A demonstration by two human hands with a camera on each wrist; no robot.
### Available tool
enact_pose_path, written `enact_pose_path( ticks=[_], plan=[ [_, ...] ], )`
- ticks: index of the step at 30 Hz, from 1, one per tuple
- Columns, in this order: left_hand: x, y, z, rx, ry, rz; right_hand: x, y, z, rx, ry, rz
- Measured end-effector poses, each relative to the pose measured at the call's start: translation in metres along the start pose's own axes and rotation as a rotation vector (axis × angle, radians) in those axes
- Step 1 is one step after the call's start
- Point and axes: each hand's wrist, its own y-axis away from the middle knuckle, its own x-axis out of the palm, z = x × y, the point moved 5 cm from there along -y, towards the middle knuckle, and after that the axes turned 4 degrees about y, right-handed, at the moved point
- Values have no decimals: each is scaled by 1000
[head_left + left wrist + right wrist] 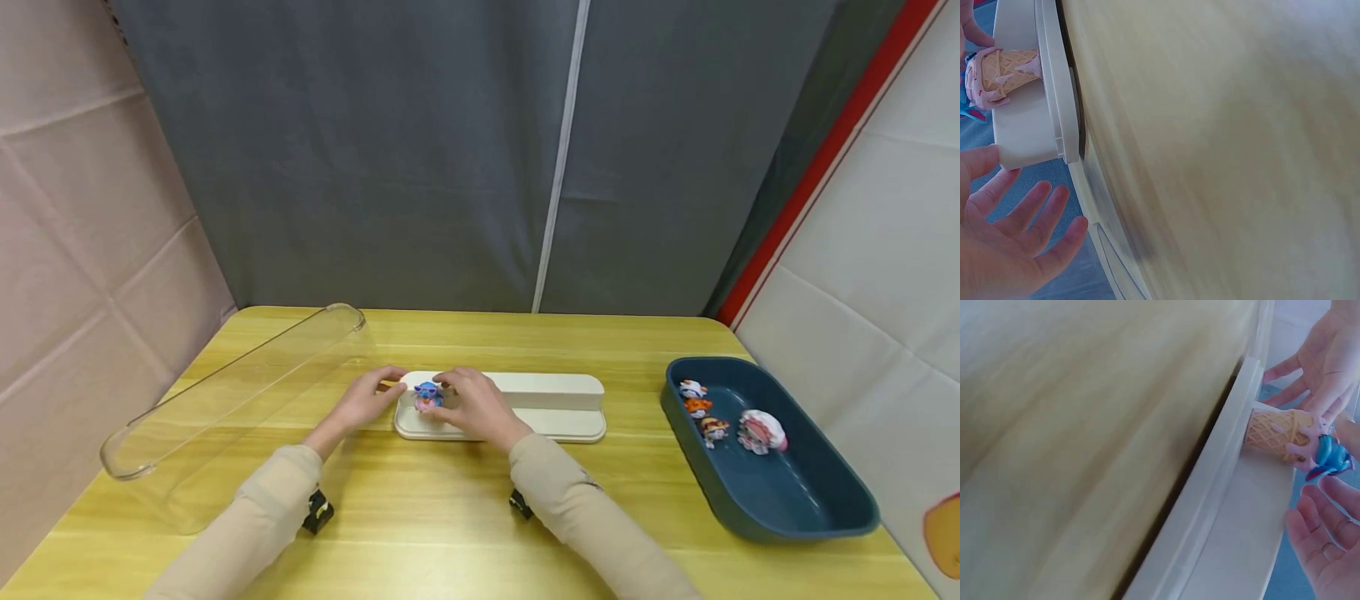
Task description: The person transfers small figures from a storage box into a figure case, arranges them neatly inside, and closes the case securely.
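Note:
A small figurine (427, 397) with a blue character on top of a pink-dripped ice-cream cone stands upright at the left end of a white stepped display base (558, 423). My right hand (480, 404) is around the figurine, thumb on the near side and fingers on the far side. In the right wrist view, a small gap shows between those fingers and the figurine's blue top (1332, 454). My left hand (366, 402) rests thumb and index fingertips against the base's left end. Its other fingers (1041, 219) are spread, holding nothing.
At left, a clear plastic cover (247, 383) lies slanted on the wooden table (420, 517). A dark blue bin (795, 500) on the right holds several figurines, including a pink and white one (761, 432). A grey curtain (375, 167) hangs behind.

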Motion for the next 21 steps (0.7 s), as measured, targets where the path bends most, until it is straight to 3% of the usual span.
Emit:
enact_pose_path(
  ticks=[9, 21],
  plan=[
    [-1, -1, -1, 47, 2, -17, -17, 9, -7, -20, -20, 12],
    [0, 0, -2, 29, -6, -10, -43, 31, -23, -75, 14, -26]
  ],
)
